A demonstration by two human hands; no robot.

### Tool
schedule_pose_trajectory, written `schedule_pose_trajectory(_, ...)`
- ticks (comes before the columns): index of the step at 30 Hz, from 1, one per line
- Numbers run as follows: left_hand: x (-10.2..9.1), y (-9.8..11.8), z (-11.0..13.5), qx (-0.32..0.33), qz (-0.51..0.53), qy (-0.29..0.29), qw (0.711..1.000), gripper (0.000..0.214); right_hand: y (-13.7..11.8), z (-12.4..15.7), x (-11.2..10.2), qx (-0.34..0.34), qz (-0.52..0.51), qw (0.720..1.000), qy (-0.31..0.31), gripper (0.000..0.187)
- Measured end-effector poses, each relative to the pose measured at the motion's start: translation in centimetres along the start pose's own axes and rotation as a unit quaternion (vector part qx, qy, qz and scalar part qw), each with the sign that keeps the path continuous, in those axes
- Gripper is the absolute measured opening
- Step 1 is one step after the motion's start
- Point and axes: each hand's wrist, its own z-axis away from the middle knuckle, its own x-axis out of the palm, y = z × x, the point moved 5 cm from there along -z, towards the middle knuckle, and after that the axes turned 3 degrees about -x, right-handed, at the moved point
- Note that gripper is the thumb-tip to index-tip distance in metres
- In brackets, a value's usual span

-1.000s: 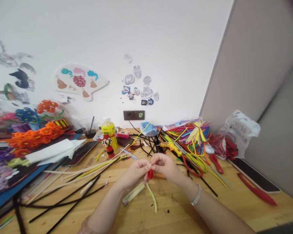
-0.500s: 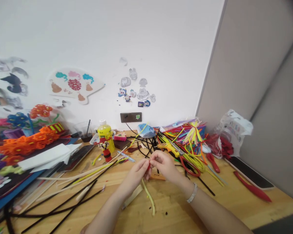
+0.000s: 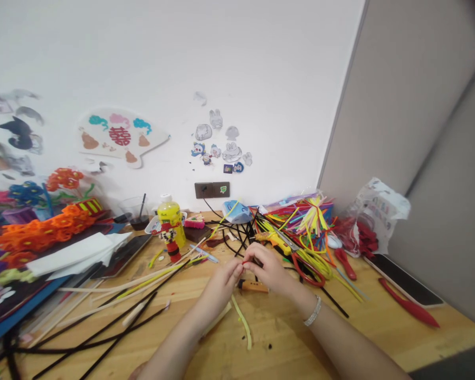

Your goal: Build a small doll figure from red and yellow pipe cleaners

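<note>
1. Red piece [image 3: 246, 262] has risen since a second ago: in the head view, a sliver just below centre.
2. My left hand [image 3: 226, 275] and right hand [image 3: 266, 267] pinch it, fingertips closed.
3. Likely light, soft, bendable; I'd grip its ends.

Wooden table [image 3: 301, 343]: black strips [image 3: 119, 336] left, yellow bottle [image 3: 175, 212] toward back, pale-yellow strip [image 3: 243, 321] mid-front, dark-screened device [image 3: 406, 279] right.

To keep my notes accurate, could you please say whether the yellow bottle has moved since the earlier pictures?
No, the yellow bottle keeps its place below and left of the wall socket; the camera's view itself shifted.
</note>
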Motion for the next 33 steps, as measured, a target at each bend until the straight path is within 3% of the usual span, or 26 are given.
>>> schedule_pose_trajectory(4, 0.4, 0.0, 0.1, 0.004, -0.013, -0.023, 1.000, 0.028, -0.3, 0.3, 0.5, -0.077, 0.163, 0.979, -0.099, 0.020)
schedule_pose_trajectory(8, 0.6, -0.1, 0.1, -0.002, 0.005, -0.035, 0.999, 0.030, -0.5, 0.6, 0.5, -0.119, 0.268, 0.951, -0.098, 0.022)
schedule_pose_trajectory(16, 1.2, -0.7, 0.3, -0.032, 0.046, -0.069, 0.996, 0.036, -1.6, 1.0, 0.4, -0.159, 0.229, 0.959, -0.044, 0.022)
schedule_pose_trajectory(24, 0.8, -0.1, 0.2, 0.000, -0.035, 0.021, 0.999, 0.028, -0.8, 1.0, 0.6, -0.070, 0.154, 0.986, -0.007, 0.026)
schedule_pose_trajectory(33, 0.5, 0.1, 0.0, 0.016, -0.075, 0.039, 0.996, 0.034, -0.6, 1.0, 0.7, -0.036, 0.108, 0.994, -0.001, 0.026)
